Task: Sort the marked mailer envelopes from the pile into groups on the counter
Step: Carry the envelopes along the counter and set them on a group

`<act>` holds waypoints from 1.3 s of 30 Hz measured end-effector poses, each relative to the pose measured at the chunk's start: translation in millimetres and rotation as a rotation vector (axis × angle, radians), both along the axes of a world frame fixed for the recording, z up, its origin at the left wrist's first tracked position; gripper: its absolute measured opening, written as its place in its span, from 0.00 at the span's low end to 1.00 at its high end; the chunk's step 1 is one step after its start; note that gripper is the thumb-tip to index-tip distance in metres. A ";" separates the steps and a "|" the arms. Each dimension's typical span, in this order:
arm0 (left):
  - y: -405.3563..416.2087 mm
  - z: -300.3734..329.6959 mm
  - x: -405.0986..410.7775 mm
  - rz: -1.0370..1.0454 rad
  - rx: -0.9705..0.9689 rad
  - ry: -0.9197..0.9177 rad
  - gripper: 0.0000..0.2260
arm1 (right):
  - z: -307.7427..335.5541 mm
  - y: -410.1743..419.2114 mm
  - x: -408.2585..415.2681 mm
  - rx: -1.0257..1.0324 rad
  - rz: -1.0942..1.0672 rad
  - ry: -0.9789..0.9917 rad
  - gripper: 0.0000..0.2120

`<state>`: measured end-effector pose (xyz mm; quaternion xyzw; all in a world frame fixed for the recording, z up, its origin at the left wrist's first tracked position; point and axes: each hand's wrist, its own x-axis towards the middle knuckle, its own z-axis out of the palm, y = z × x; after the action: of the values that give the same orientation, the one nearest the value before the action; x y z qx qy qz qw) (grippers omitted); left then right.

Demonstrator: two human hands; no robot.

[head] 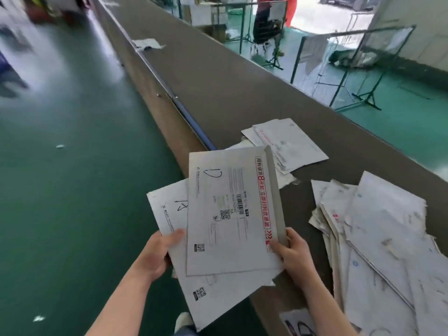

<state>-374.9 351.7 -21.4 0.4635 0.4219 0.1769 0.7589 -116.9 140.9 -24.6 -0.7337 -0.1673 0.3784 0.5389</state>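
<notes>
A parcel-sorting depot, probably — a long grey conveyor belt point(218, 76) crosses a green painted floor point(72, 166), with metal-framed sack racks point(358, 59) alongside and mailer envelopes point(378, 238) heaped on it

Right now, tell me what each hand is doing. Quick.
Left hand: grips the lower envelope marked A, thumb on top.
Right hand: grips the top envelope marked D at its right corner.
</notes>
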 end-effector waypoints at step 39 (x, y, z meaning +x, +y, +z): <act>445.7 31.5 324.2 0.187 0.035 0.018 0.06 | -20.0 466.7 195.5 0.234 -0.474 0.328 0.07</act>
<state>-50.6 797.5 10.1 0.4368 0.4668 0.2500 0.7272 78.7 607.6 -44.6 -0.6144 0.0552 0.3339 0.7128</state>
